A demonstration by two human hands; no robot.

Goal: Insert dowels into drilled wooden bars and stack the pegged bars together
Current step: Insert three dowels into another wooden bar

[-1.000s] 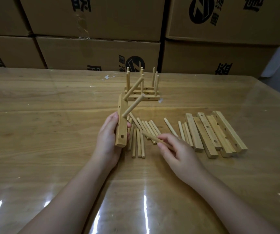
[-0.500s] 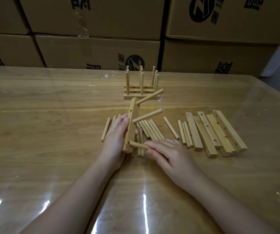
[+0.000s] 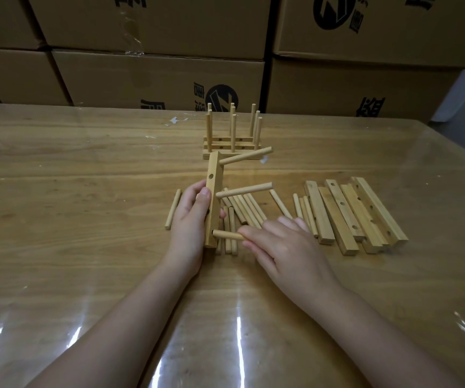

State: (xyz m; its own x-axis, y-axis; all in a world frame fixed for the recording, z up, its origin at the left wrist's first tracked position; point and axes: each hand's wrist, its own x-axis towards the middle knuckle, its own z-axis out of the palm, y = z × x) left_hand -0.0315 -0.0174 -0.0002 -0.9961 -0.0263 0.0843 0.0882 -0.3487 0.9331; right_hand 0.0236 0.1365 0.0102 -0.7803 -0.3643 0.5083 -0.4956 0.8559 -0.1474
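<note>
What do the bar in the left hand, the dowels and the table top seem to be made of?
Bar: pale bare wood, matte, drilled holes. Loose dowels: seemingly the same wood, smooth, round. Table top: wood grain under a glossy, probably clear cover; glare streaks.

Our left hand [image 3: 190,222]: upright on its edge, thumb pressed against the near side of the bar [image 3: 215,191], one fingertip showing round the far side; it grips the bar.
Our left forearm: bare, rising from the lower left corner toward the middle.
Our right hand [image 3: 284,247]: back upward, fingers reaching leftward, their tips pinching the dowel [image 3: 227,235].
Our right forearm: bare, entering from the lower right.
Wrists: near each other, not touching.
</note>
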